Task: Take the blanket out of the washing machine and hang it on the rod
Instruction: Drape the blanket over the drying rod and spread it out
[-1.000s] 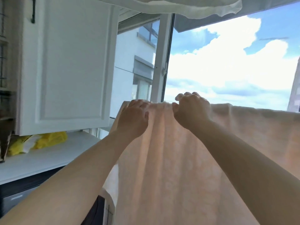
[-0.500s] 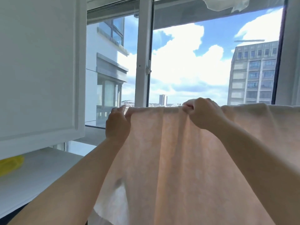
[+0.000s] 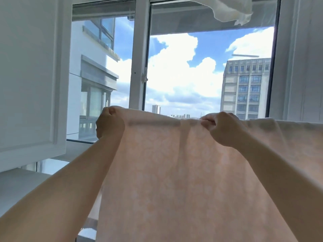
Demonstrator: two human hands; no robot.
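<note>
Head view, looking fwd at a window. A thin peach blanket (image 3: 174, 172) hangs in front of the person, its top edge running across the frame approx. level w/ both hands and continuing off to the right. A grey bar shows faintly through the cloth just below the top edge, between the hands; this appears to be the rod (image 3: 153, 123), w/ the blanket draped over it, though the rod itself is covered by fabric. Left hand (image 3: 109, 124): fingers curled together, gripping the blanket's upper left corner, cloth wrapped over the knuckles. Right hand (image 3: 222, 129): fingers curled and pinching a small fold of the top edge, thumb side toward the left hand. The two hands are well apart, the fabric betw. them fairly taut and smooth; below, it falls in soft vertical folds to the bottom of the frame. Both forearms are bare, reaching up from the lower corners. Bkgd.: a white-framed window (image 3: 139, 67) w/ blue sky, clouds and a grey high-rise (image 3: 244, 88) at right. A white cabinet door (image 3: 29, 75) fills the left side, above a white counter (image 3: 19, 186). At top right a pale white cloth (image 3: 230, 7) hangs into view.
</note>
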